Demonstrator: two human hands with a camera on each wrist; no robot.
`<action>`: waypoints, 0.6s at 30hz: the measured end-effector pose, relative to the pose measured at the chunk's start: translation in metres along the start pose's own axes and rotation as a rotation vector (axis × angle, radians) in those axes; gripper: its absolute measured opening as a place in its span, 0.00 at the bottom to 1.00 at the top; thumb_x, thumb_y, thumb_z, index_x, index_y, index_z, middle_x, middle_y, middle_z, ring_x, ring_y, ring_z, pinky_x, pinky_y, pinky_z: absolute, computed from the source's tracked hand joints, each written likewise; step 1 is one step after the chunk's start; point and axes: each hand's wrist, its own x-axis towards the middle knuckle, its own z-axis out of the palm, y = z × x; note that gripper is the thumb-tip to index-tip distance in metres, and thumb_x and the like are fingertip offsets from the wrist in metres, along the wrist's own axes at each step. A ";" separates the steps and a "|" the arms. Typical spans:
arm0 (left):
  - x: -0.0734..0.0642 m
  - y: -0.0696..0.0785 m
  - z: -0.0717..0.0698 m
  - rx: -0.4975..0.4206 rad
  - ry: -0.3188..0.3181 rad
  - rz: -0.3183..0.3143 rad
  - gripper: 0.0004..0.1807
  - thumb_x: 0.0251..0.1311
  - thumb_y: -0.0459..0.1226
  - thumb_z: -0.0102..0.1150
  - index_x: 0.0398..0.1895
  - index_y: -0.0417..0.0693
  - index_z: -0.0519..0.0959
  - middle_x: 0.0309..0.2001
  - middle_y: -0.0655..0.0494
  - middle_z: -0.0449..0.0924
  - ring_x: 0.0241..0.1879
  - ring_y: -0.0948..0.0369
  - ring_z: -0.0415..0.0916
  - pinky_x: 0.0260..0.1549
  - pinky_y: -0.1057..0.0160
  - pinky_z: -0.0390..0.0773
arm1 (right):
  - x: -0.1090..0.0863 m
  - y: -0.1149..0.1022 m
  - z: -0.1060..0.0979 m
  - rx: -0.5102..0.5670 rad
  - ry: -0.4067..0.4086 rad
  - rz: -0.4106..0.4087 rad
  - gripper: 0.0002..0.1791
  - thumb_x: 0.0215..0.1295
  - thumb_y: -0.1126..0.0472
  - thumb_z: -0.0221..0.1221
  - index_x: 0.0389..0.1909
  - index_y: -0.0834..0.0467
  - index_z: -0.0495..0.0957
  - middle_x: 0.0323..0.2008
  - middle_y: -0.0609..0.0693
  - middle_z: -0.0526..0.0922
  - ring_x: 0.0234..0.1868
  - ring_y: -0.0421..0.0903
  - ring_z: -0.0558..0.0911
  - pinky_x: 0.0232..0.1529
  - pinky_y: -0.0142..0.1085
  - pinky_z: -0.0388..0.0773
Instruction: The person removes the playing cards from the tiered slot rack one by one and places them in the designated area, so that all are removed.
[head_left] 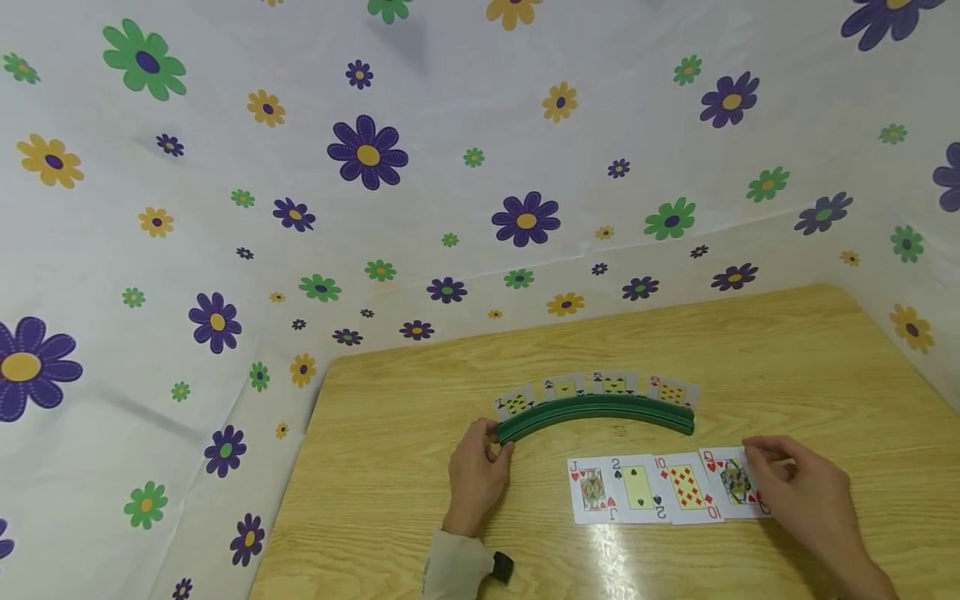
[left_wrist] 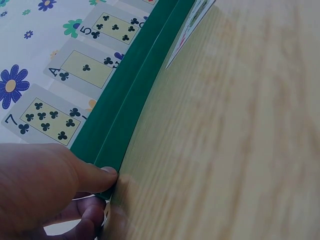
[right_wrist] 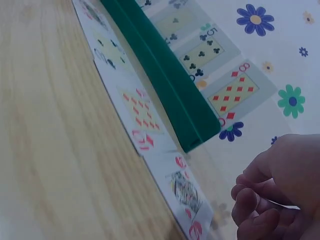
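Pinching the left end of a curved green card holder, the left hand has its thumb on the near face and its other fingers partly out of sight; its pale sleeve is cut off below. Rising from the holder, their lower edges hidden, are the seven of clubs, ace of clubs, five of clubs and eight of diamonds. Nearer the person lie the jack of hearts, two of spades, ten of diamonds and queen of hearts (the queen's right edge is partly covered). There the right hand has its fingers drawn in against the thumb, nothing visible between them; whether they touch the queen, I cannot tell. The wood-grained tabletop catches glare below the cards, and flower-printed white sheeting walls it in.
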 end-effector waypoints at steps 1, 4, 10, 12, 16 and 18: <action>0.000 0.000 0.000 -0.001 -0.001 -0.002 0.14 0.66 0.35 0.75 0.52 0.47 0.83 0.39 0.56 0.84 0.28 0.71 0.69 0.29 0.68 0.68 | 0.001 -0.003 0.001 0.006 -0.005 -0.001 0.14 0.80 0.59 0.61 0.54 0.65 0.87 0.40 0.60 0.89 0.26 0.30 0.73 0.25 0.29 0.69; 0.000 0.000 0.000 -0.003 -0.005 -0.007 0.14 0.67 0.35 0.75 0.52 0.47 0.83 0.39 0.56 0.84 0.28 0.71 0.69 0.29 0.68 0.67 | 0.004 -0.011 0.003 0.012 -0.023 -0.010 0.14 0.80 0.59 0.61 0.54 0.64 0.87 0.42 0.61 0.89 0.26 0.29 0.74 0.23 0.31 0.70; -0.001 0.000 0.000 -0.003 0.002 -0.004 0.14 0.66 0.35 0.75 0.52 0.47 0.82 0.38 0.56 0.84 0.27 0.71 0.69 0.28 0.68 0.67 | 0.011 -0.023 0.006 0.013 -0.020 -0.075 0.12 0.79 0.60 0.63 0.54 0.64 0.87 0.45 0.64 0.90 0.27 0.25 0.75 0.24 0.30 0.73; -0.001 0.000 0.000 -0.002 0.001 -0.004 0.14 0.66 0.35 0.75 0.52 0.47 0.83 0.38 0.56 0.84 0.27 0.72 0.68 0.29 0.69 0.67 | 0.014 -0.027 0.006 0.019 -0.010 -0.091 0.13 0.79 0.60 0.64 0.54 0.64 0.87 0.46 0.65 0.90 0.28 0.23 0.75 0.24 0.30 0.75; -0.001 -0.001 0.000 0.000 0.000 0.000 0.14 0.67 0.35 0.75 0.52 0.47 0.83 0.39 0.56 0.84 0.27 0.72 0.69 0.29 0.69 0.67 | 0.021 -0.035 0.007 0.035 0.011 -0.117 0.13 0.77 0.59 0.66 0.54 0.63 0.86 0.49 0.67 0.89 0.31 0.18 0.72 0.26 0.29 0.76; 0.000 -0.001 0.000 0.003 0.001 0.000 0.15 0.67 0.35 0.75 0.53 0.47 0.83 0.39 0.56 0.85 0.27 0.72 0.69 0.29 0.69 0.67 | 0.024 -0.040 0.008 0.044 0.017 -0.129 0.14 0.77 0.58 0.67 0.55 0.62 0.86 0.51 0.67 0.89 0.33 0.16 0.70 0.26 0.29 0.75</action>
